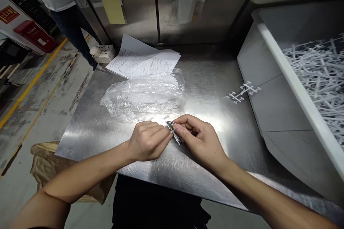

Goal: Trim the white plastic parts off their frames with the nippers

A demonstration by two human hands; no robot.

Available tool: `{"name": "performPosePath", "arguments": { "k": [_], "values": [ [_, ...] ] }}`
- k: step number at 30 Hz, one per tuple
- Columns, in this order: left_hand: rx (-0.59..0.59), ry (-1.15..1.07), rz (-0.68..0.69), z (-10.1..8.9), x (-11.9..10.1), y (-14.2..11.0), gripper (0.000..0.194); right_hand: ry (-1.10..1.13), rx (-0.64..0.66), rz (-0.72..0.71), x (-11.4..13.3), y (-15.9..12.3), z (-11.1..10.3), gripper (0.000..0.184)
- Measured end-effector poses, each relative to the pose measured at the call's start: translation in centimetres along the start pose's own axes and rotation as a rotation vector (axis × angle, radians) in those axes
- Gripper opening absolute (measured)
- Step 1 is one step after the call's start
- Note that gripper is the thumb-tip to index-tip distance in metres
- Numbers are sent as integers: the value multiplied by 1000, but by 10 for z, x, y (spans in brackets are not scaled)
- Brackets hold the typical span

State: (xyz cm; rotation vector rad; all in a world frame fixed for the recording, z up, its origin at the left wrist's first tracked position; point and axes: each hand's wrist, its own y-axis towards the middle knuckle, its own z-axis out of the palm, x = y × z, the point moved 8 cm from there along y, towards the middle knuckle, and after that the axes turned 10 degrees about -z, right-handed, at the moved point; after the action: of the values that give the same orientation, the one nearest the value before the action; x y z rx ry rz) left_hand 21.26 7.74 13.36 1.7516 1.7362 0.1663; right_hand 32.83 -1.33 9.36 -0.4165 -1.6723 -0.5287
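Above the front part of the steel table, my left hand [149, 140] is closed, its thumb and forefinger pinching a small white plastic sprue [176, 137]. My right hand [200, 137] is closed too, with thumb and fingertips at the upper end of the same sprue. A darker bit shows at those fingertips, too small to make out. Just beyond the hands lies a clear plastic bag [142, 96] with small white pieces in it. A few loose white bits [166, 117] rest at its near edge. Another branched white sprue [244, 91] lies to the right.
A big grey bin [279, 107] full of white sprues stands at the right. Printed sheets [145, 57] and a power socket [103, 53] are at the back of the table [80, 125]. A brown paper bag [48, 164] is on the floor at left. Another person [72, 25] stands behind.
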Motion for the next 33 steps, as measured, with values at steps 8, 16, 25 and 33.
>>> {"name": "performPosePath", "arguments": {
  "k": [8,16,25,33],
  "values": [
    [6,-1,-30,-4,6,1,14,55,-33,12,-2,6,-6,22],
    [-73,-104,-198,-26,33,6,20,35,-103,-116,10,14,-32,18],
    [-76,-140,-159,-21,30,6,19,-110,14,-184,12,11,-20,12],
    [-83,-139,-160,-21,30,5,19,-155,20,-177,12,10,-20,13]
  ]
}}
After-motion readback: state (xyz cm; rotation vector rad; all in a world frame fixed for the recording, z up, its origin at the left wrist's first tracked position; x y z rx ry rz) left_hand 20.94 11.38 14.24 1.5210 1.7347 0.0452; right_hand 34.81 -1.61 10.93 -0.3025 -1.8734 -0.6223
